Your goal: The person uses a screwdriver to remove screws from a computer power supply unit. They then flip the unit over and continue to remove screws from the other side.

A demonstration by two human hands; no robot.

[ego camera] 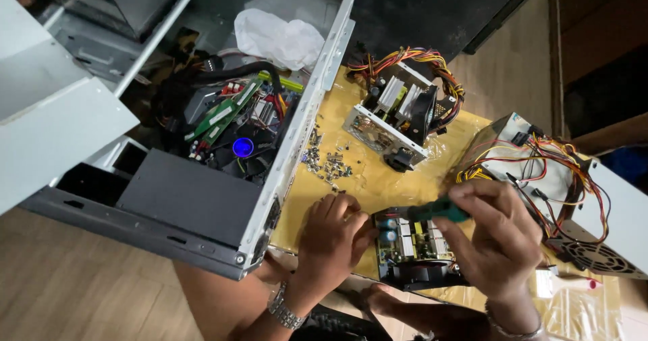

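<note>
the right hand is closed around a green-handled screwdriver over a small open power-supply circuit board on the yellow-covered table, while the left hand (fingers curled) steadies the board's left edge, beside scattered silver screws.

Materials and finishes. Open computer case: painted sheet metal, matt grey-white. Crumpled bag inside it: thin, translucent white plastic. Surface: yellow covering under glossy, wrinkled clear film. Loose screws: bright, shiny metal. Stripped power supply: bare metal frame, plastic-sheathed coloured wires. Closed power supply: dull grey metal with perforated grille. Circuit board: glossy green, in black housing. Screwdriver handle in right hand: smooth green plastic. Left-wrist watch: polished metal links. Floor: matt pale wood.
</note>
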